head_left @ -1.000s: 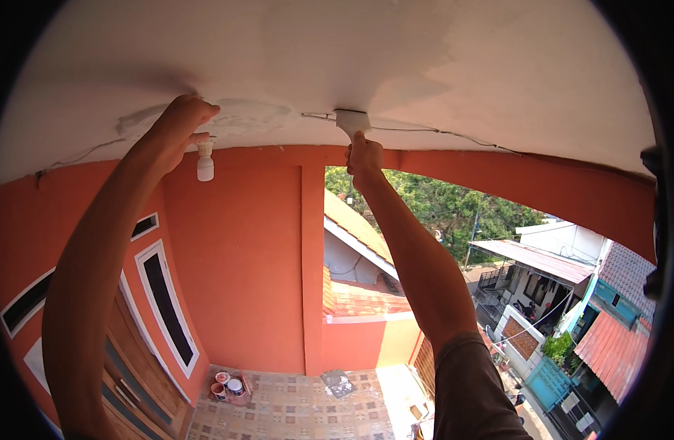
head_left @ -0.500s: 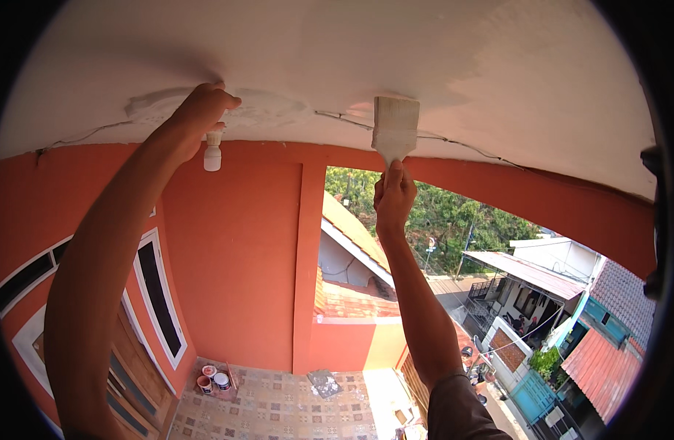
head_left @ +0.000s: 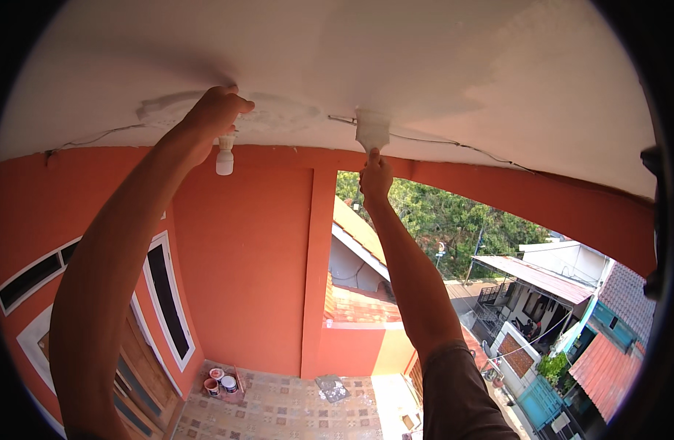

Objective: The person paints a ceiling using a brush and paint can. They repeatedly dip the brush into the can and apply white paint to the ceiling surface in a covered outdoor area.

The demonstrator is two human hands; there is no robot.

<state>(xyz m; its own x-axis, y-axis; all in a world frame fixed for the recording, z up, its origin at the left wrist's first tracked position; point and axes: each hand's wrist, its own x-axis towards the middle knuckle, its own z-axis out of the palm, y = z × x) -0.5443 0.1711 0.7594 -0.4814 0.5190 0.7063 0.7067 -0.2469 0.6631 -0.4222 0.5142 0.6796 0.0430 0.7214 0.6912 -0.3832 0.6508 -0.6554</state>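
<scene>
The right hand (head_left: 375, 178) is clamped on the handle of the putty knife (head_left: 372, 132), whose blade lies flat against the ceiling (head_left: 462, 66) directly above the grip. The left hand (head_left: 212, 117) braces open-palmed on the wet patch (head_left: 278, 114), beside the light bulb (head_left: 225, 160). Advisable: keep the blade angle shallow and pressure even, and keep clear of the wire (head_left: 454, 144).

Above me runs a white plastered ceiling (head_left: 440, 66) in bright sun, meeting smooth orange walls (head_left: 242, 249). A white-framed dark window (head_left: 165, 293) sits to my left. Far below lies a patterned tile floor (head_left: 286, 407); green trees (head_left: 454, 216) and neighbouring rooftops (head_left: 531, 275) spread beyond.
</scene>
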